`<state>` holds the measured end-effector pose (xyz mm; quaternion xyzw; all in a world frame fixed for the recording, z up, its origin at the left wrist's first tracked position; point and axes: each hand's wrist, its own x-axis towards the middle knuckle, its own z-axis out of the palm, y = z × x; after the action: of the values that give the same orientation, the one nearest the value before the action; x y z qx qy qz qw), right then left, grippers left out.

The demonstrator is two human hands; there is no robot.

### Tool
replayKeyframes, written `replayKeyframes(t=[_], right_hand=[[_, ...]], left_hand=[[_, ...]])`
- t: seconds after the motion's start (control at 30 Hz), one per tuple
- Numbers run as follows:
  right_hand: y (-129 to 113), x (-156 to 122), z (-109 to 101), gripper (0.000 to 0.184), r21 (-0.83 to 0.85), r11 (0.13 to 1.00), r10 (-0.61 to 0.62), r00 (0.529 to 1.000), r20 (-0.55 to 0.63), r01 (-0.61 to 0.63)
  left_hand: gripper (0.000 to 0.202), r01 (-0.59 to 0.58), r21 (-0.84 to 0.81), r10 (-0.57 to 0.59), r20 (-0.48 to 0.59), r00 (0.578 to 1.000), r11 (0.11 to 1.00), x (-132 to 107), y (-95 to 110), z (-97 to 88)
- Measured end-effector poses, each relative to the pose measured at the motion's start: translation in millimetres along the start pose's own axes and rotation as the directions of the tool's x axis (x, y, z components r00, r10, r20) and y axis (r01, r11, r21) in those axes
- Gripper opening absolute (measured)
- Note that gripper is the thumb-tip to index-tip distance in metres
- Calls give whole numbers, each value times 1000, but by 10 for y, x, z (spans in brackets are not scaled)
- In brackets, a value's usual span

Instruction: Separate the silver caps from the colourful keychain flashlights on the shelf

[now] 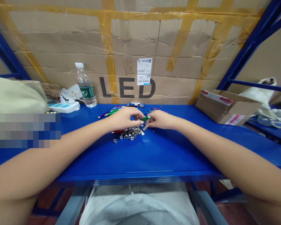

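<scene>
A short green tube (pixel 145 118), perhaps a pen barrel or small torch body, lies between my hands above the blue table. My left hand (pixel 124 119) pinches its left end between thumb and fingers. The fingers of my right hand (pixel 161 119) are closed at its right end. Below them sits a heap of small silver metal parts (pixel 130 133), with several round flat pieces (pixel 142 133) beside it. A red pen-like piece (pixel 117 132) pokes out from the heap. Green pen-like pieces (pixel 111 112) and a purple one (pixel 103 115) lie behind my left hand.
Dark and silver pens (pixel 135 105) lie by the LED-marked cardboard (pixel 128 47) at the back. A water bottle (pixel 86 87) and a power strip (pixel 65 107) stand left, near a pale bag (pixel 16 95). An open cardboard box (pixel 224 106) is on the right.
</scene>
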<state>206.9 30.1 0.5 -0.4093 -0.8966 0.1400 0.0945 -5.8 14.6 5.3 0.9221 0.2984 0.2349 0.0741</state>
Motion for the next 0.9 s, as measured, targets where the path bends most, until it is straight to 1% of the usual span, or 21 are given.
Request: replayKeyframes(t=[0.03, 0.1, 0.17, 0.2, 0.27, 0.43, 0.5, 0.77, 0.9], right_hand=[[2, 4, 6, 7, -25, 1000, 0, 1000, -24, -1], [6, 34, 41, 11, -79, 997, -6, 992, -126, -4], [6, 80, 98, 12, -93, 995, -49, 976, -211, 30], [4, 103, 129, 12, -83, 995, -77, 971, -225, 60], [-1, 140, 186, 12, -65, 993, -108, 970, -218, 96], [14, 171, 243, 18, -98, 991, -111, 974, -198, 93], [28, 171, 236, 18, -95, 991, -114, 975, -188, 97], [22, 118, 164, 14, -72, 997, -35, 989, -143, 24], [5, 111, 161, 14, -69, 998, -25, 986, -163, 14]], left_hand=[[19, 1, -7, -2, -1, 1000, 1000, 0, 1, -1], [19, 1, -23, -1, -7, 1000, 1000, -1, 1, 0], [18, -6, -37, 5, -15, 1000, 999, -1, -4, 5], [18, -10, -42, 9, -19, 1000, 999, 0, -9, 9], [19, -19, -45, 18, -26, 1000, 999, 1, -17, 15], [19, -4, -56, 3, -18, 1000, 998, 1, -22, 14], [19, 11, -63, -12, -16, 1000, 998, 1, -20, 12], [22, 23, -61, -23, 3, 1000, 998, 0, -22, 6], [21, 24, -68, -24, 1, 1000, 997, -1, -16, 3]])
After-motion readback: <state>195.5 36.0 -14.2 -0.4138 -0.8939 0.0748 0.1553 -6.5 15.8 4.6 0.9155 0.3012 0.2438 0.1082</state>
